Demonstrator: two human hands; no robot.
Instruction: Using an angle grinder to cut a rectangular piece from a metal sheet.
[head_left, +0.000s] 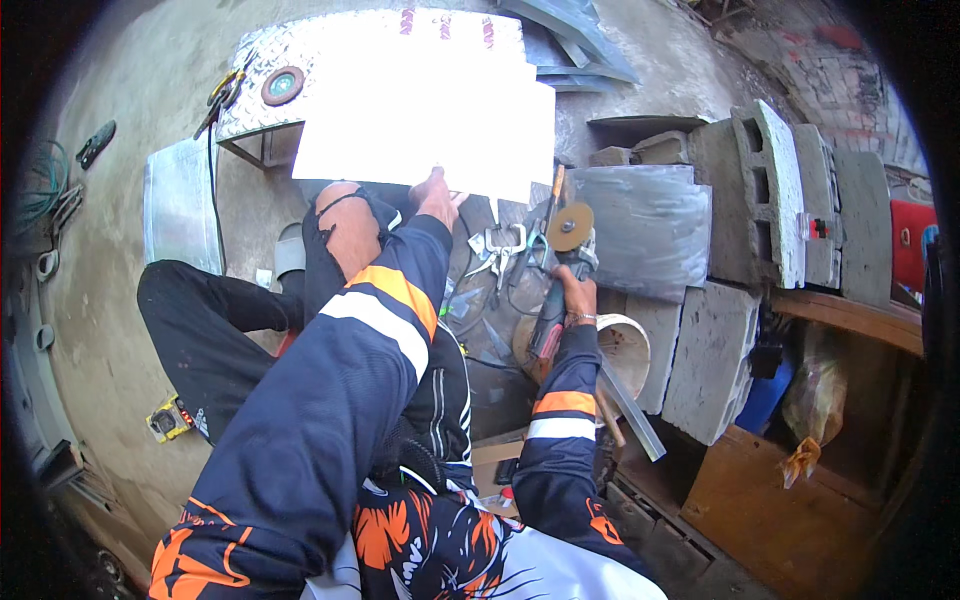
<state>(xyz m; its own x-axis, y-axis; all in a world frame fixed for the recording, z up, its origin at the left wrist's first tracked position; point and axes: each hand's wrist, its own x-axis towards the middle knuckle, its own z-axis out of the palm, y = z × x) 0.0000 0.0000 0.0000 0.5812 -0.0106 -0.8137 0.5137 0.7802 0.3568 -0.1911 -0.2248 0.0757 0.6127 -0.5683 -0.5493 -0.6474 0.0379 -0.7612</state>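
Observation:
My left hand (pixel 436 197) pinches the near edge of a bright, overexposed white sheet (pixel 430 110), thumb on top. The sheet lies over a low stand topped with tread-pattern metal plate (pixel 262 55). Off to the right, my right hand (pixel 577 297) is wrapped round the body of an angle grinder (pixel 549 322), well apart from the sheet. Its tan disc (pixel 570 227) points away from me; whether it spins I cannot tell. Locking clamps (pixel 497 250) lie on the floor between my hands. Behind the disc stands a wooden handle (pixel 556 188).
Grey metal sheets (pixel 640 230) lean by concrete blocks (pixel 765 195) on the right. A pale bucket (pixel 622 352) sits near my right forearm. On the stand rests a round grinding disc (pixel 283 86), with a black cable (pixel 212 180) hanging beside it. A yellow tape measure (pixel 168 420) lies at left.

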